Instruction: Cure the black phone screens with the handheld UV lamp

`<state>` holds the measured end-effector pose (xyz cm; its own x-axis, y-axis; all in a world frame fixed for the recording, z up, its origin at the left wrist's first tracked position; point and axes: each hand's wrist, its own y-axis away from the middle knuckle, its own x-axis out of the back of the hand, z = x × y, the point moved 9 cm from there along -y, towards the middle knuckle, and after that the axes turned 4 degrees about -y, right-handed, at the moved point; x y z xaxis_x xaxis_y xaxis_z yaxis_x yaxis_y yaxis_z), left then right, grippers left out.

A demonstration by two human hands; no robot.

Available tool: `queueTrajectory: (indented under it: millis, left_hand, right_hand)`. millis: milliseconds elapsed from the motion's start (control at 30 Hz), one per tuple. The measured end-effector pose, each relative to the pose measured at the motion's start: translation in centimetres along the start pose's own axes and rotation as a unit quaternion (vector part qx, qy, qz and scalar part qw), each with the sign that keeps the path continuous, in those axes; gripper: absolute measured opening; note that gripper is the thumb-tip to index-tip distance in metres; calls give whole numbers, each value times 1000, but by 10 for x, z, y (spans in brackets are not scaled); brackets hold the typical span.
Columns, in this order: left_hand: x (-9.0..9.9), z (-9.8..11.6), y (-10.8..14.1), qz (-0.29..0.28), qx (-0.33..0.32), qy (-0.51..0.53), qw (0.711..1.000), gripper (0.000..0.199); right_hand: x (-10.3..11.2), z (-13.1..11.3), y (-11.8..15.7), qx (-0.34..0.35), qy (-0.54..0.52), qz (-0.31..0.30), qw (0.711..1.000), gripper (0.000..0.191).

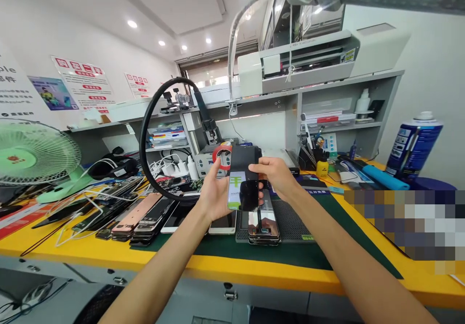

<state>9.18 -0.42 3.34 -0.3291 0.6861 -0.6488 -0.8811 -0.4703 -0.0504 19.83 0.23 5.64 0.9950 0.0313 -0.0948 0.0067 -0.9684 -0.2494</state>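
My left hand [215, 193] is wrapped round a phone screen [237, 188], lit white and green on its left part and black on its right. Its fingertips show at the far edge. Behind the upper end of the screen is a flat black piece [243, 158]; I cannot tell whether the two are joined. My right hand [274, 171] pinches the right edge of the black piece between thumb and fingers. Just below lies a stack of phone screens [264, 227], the top one glossy and reflecting. Beside it on the mat rests a white-edged phone panel [222, 228].
Stacked phone parts [136, 212] and white cables crowd the left of the yellow bench [203, 262]. A thick black hose [142, 135] arches close by. A green fan [32, 154] stands left, a blue spray can [414, 145] right. A green mat [348, 232] covers the middle.
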Motion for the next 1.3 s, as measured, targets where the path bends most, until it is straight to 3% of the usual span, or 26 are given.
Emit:
queueTrajectory:
  millis: [233,367,467,567,700,800,967,1133,1300]
  left_hand:
    - [14,-1,-24,61,-8,-4,998,81]
    - [8,1,-25,49,-3,-26,998,76]
    - [6,25,-20,35,-41,-51,997,74]
    - [18,64,-10,47,-141,-59,987,72]
    - [52,88,-2,97,-206,-40,973,73]
    - [67,80,-6,106,-187,-22,976,74]
    - [74,61,-11,123,-150,-6,981,76]
    - [70,51,-9,139,-128,-11,982,76]
    - [67,46,-9,132,-120,6,984,74]
  right_hand:
    - [8,6,-1,-3,22,15,1000,35]
    - [4,-1,-1,42,55,31,997,41]
    - [17,-16,1,111,104,107,983,38]
    - [43,-28,5,161,180,218,946,31]
    - [65,-14,-3,120,292,280,907,30]
    - [71,11,-16,59,360,267,892,35]
    - [67,42,-33,-6,433,226,873,40]
    - [56,58,-46,-29,472,200,858,38]
    - [56,70,-53,-42,491,214,843,39]
